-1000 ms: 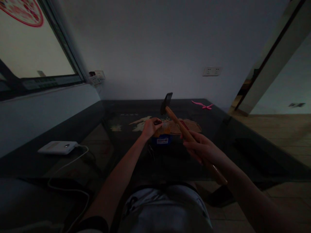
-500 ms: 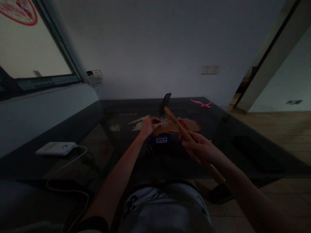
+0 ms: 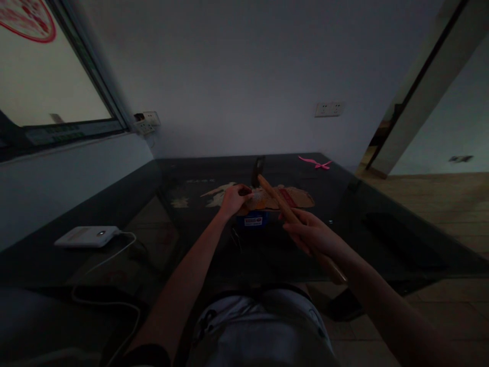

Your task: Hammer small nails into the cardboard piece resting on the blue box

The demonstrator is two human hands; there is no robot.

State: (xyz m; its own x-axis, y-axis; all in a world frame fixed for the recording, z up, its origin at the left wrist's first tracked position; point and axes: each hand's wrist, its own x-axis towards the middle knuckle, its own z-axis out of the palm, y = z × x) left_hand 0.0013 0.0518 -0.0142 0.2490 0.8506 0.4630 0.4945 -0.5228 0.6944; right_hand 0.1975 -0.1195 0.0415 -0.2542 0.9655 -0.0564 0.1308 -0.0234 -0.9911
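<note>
My right hand [image 3: 307,232] is wrapped around the wooden handle of a hammer [image 3: 280,201]. Its dark metal head is at the far end, above the back part of a flat brown board [image 3: 301,199] with a dark red patch. My left hand [image 3: 236,199] is at the board's left end, thumb and fingers pinched together. Whatever lies between those fingertips is too small and dark to make out. Under the board's near edge sits a blue box [image 3: 254,220] with a white label. Thin pale pieces, perhaps wires or nails, lie in front of the box.
All of this rests on a dark glossy table [image 3: 198,255]. A white power bank [image 3: 87,236] with a white cable lies at the left. A pink ribbon-like thing [image 3: 316,163] is near the back right edge. Wall sockets [image 3: 329,109] are behind, and a dark flat object [image 3: 401,239] lies at the right.
The hammer's head has dropped a little toward the board, and my right hand has shifted slightly with it. My left hand keeps its pinch at the same spot. The view has turned slightly.
</note>
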